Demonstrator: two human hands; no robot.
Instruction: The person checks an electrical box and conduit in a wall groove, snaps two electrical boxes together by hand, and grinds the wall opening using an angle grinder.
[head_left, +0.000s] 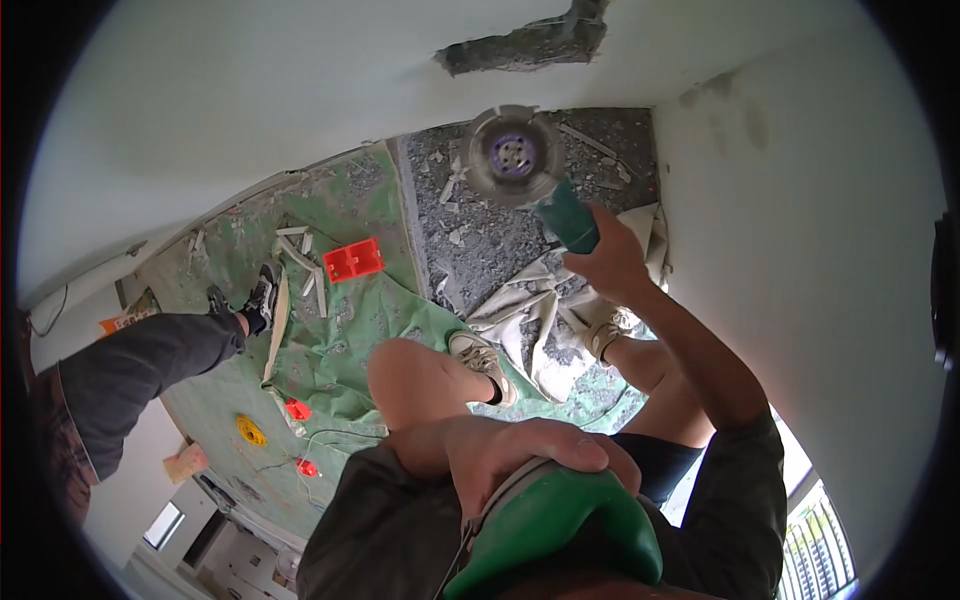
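Note:
My right hand is closed round the green body of an angle grinder, held out in front of me. Its round segmented disc faces up and stands near the wall, below a rough gouge in the plaster. Close under my face, my left hand is wrapped over a green face mask with a grey edge, thumb on top. The left fingertips are partly hidden behind the mask.
Rubble covers the floor by the wall. A crumpled white sheet lies at my feet, beside a green floor cover. A red double box, white strips and a yellow coil lie leftward. Another person's leg stands there.

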